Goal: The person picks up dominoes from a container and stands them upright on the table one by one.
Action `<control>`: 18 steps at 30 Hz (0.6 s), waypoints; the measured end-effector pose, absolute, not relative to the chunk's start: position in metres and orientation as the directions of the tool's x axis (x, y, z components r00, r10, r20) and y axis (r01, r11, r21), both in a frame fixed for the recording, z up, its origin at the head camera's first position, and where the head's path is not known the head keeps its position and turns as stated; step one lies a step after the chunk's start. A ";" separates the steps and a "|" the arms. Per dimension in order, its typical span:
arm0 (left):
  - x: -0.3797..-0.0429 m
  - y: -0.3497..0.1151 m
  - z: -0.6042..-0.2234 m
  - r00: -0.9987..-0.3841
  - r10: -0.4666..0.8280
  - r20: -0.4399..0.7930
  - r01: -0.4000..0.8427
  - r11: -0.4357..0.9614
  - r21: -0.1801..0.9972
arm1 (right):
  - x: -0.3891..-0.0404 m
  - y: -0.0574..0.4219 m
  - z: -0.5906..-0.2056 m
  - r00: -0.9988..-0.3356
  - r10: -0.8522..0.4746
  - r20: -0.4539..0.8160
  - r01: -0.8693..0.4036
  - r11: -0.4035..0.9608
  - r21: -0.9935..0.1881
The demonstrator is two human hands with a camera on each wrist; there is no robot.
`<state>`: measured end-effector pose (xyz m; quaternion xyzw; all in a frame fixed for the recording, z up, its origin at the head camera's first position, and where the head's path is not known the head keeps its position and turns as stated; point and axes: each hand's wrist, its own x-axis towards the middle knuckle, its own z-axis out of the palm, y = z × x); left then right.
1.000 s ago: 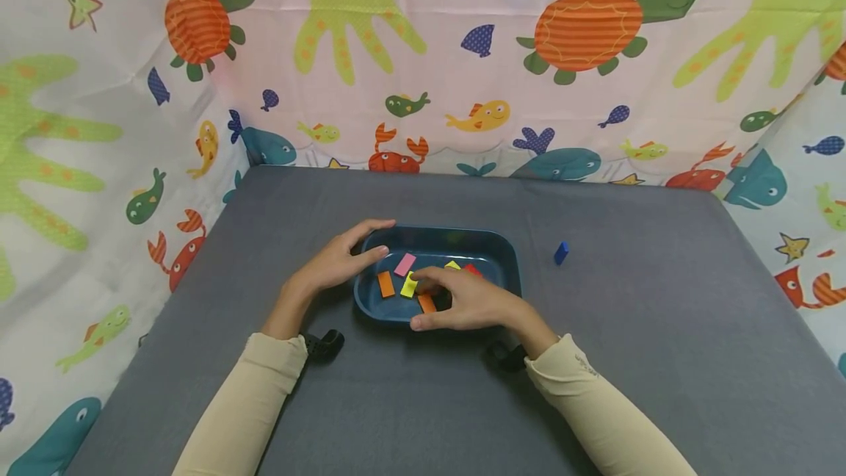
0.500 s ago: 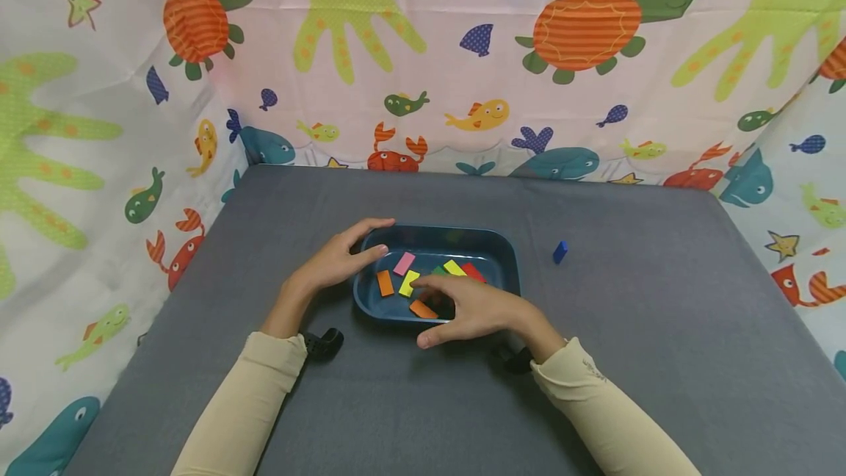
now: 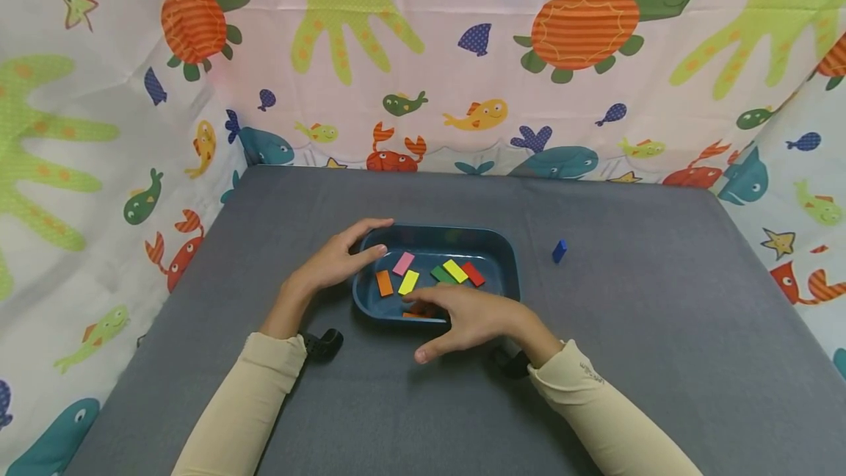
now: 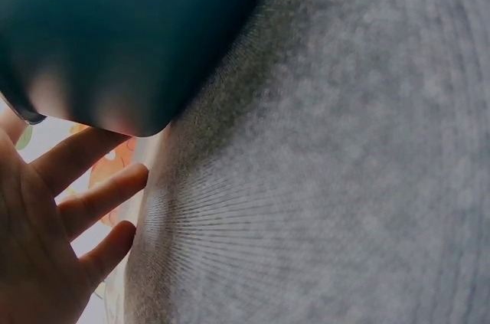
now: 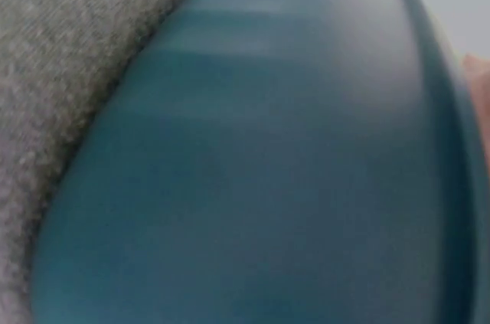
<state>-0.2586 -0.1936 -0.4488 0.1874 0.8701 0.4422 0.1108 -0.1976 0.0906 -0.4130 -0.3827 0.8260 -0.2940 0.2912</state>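
A dark blue-green tray [image 3: 502,252] holds several flat, domino-like blocks: pink [image 3: 403,264], orange [image 3: 384,283], yellow [image 3: 408,283], green [image 3: 440,275] and red [image 3: 473,275] among them. My left hand [image 3: 330,263] holds the tray's left end, thumb over the rim and fingers along the outside; the left wrist view shows spread fingers by its wall. Across the near rim reaches my right hand [image 3: 472,312]. Its fingers bend down over another orange block [image 3: 415,315], partly hidden, while its thumb stands apart outside the tray. Contact with that block is unclear.
A blue block [image 3: 559,251] stands upright on the grey cloth-covered table [image 3: 628,300], right of the tray. Printed curtains [image 3: 436,57] with sea animals enclose the back and sides. The right wrist view is mostly filled by the tray's outer wall [image 5: 253,171].
My right thumb has moved towards me, out past the near rim. The orange block under the fingers has shifted to the near wall, uncovering the green, yellow and red blocks. My left hand stays.
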 end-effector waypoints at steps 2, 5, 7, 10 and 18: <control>-0.259 -0.194 -0.448 -0.906 0.423 -0.028 0.226 0.539 0.811 | -0.197 0.090 -0.411 -0.524 -0.807 -0.273 -0.451 0.535 -0.714; -0.260 -0.194 -0.448 -0.904 0.427 -0.023 0.232 0.534 0.813 | -0.195 0.090 -0.409 -0.509 -0.811 -0.289 -0.440 0.533 -0.723; -0.259 -0.194 -0.448 -0.902 0.431 -0.017 0.238 0.531 0.814 | -0.195 0.090 -0.409 -0.501 -0.816 -0.289 -0.430 0.524 -0.735; -0.259 -0.195 -0.448 -0.901 0.433 -0.013 0.242 0.526 0.815 | -0.195 0.091 -0.409 -0.496 -0.820 -0.285 -0.410 0.510 -0.756; -0.258 -0.194 -0.448 -0.902 0.432 -0.016 0.235 0.521 0.821 | -0.200 0.097 -0.412 -0.483 -0.830 -0.279 -0.280 0.448 -0.849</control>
